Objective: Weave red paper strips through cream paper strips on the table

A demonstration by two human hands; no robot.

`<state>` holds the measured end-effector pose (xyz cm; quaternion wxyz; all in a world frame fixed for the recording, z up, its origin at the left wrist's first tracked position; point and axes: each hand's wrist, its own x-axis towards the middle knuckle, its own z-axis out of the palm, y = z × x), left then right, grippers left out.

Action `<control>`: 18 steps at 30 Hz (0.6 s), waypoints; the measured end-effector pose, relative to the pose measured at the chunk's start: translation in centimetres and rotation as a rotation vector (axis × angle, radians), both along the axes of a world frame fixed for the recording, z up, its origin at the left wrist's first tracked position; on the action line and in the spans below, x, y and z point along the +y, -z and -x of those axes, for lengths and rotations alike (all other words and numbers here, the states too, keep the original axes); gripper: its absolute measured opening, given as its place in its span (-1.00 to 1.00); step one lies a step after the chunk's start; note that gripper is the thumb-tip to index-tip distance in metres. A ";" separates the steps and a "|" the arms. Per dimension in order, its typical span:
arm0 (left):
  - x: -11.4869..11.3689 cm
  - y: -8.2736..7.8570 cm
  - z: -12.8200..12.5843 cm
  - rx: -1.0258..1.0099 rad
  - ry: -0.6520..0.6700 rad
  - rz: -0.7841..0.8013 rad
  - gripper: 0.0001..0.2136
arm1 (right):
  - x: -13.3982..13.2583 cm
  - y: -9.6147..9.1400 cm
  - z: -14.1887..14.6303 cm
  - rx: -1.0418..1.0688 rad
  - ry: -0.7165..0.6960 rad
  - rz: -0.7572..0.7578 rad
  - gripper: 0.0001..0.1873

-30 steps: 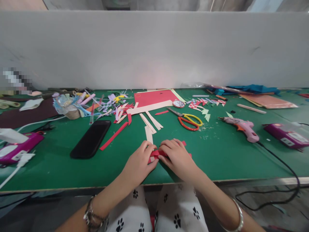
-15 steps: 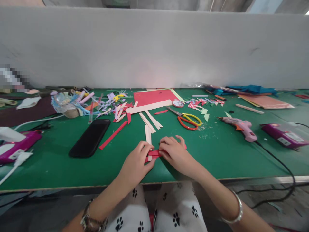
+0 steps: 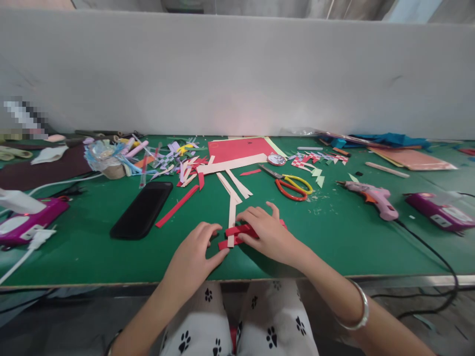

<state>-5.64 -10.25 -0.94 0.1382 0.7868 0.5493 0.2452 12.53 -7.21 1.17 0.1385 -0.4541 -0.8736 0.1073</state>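
Note:
Two red paper strips (image 3: 223,244) lie crosswise in front of me, woven with a pale paper strip (image 3: 232,217) that runs away from me. My right hand (image 3: 265,231) rests over the red strips, its fingers bent and holding them against the table. Part of the strips is hidden under that hand. To the left, my left hand (image 3: 196,252) is open, thumb and fingers apart, with the thumb tip close by the left end of the lower red strip. Whether the thumb touches it I cannot tell.
On the green table (image 3: 89,262) lie a black phone (image 3: 143,210), scissors (image 3: 293,185), a pink glue gun (image 3: 373,195) and red paper (image 3: 237,151). Loose paper strips (image 3: 181,200) and woven scraps (image 3: 304,160) are scattered beyond. Purple power strips (image 3: 440,212) stand at both sides.
My left hand has let go of the strips and drawn back left, its fingers spreading. The red strip ends now show. My right hand stays on the strips, shifted slightly left.

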 end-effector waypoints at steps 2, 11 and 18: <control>-0.1 0.0 0.4 -0.008 0.012 0.060 -0.86 | 0.0 -0.1 0.1 0.004 -0.051 0.012 -0.78; 0.5 -0.3 -0.5 -0.114 0.057 0.110 -0.85 | 0.1 -0.3 1.2 -0.005 -0.142 0.102 -0.69; 0.5 -0.1 -0.8 -0.169 0.056 0.117 -0.80 | 0.4 0.0 1.1 0.046 -0.116 0.142 -0.75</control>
